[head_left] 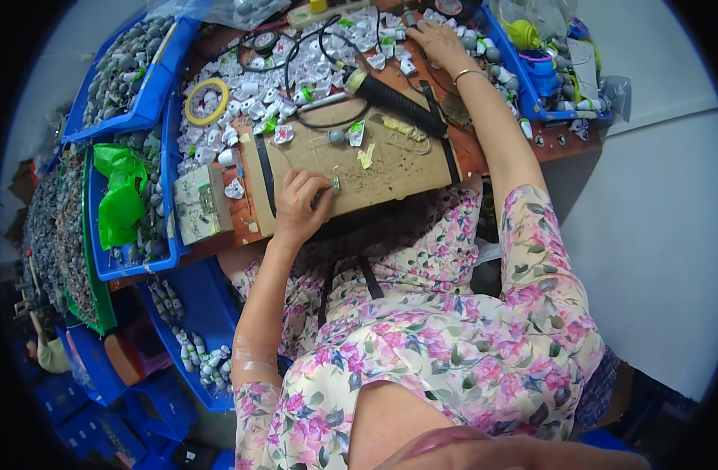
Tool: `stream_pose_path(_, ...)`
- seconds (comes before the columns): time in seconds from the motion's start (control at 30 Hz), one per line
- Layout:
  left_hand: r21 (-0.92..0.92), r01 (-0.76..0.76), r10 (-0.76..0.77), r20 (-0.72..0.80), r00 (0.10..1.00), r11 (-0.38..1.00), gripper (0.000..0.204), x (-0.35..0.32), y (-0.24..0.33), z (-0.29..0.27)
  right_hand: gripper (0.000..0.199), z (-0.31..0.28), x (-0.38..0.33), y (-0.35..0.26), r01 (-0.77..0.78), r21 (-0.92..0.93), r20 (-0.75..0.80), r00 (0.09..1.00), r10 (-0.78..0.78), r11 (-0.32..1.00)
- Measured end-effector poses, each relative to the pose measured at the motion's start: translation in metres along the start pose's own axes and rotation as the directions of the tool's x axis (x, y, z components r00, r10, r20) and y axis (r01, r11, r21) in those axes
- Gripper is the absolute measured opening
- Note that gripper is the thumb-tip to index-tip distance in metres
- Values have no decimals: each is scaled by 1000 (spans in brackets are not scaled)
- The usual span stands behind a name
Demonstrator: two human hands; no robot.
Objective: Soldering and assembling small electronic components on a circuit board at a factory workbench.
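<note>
Nearest, on the cardboard pad [351,168], the left hand [300,205] pinches a tiny metal part [336,185] at its right fingertips; far right, the right hand [435,41] (fingers curled, grip unclear) reaches into white plastic pieces [378,43]

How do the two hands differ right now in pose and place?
The left hand is curled on the cardboard pad's near edge, pinching a small part; the right hand is stretched far out, spread over the white parts. The right wrist wears a bangle; the left is bare. Both rest on the bench.
</note>
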State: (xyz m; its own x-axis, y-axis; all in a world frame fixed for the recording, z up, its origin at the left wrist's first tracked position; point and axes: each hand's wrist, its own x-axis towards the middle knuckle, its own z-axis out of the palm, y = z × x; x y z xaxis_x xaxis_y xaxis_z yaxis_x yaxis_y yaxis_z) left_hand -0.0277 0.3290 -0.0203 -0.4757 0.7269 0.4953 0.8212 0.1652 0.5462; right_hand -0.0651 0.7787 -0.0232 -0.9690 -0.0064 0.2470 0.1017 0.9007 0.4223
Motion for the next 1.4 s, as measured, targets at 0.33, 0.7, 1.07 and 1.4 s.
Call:
stream_pose_path(0.33,16,17,-17,-15,1000,1000,14,1,-10,1,28,-133,-55,-112,177,765,-281,957,74,619)
stream_pose_path(0.7,6,-21,21,-32,999,1000,14,-5,-13,4,17,-151,-122,-236,-67,931,35,995,93,359)
stream_pose_path(1.07,-18,-15,14,-60,998,1000,12,-5,-16,6,18,-148,-120,-236,-88,919,46,992,118,385)
stream_pose_path(1.4,-29,-3,1,-67,998,1000,11,-5,-16,6,19,-151,-122,-237,-125,945,79,984,159,304)
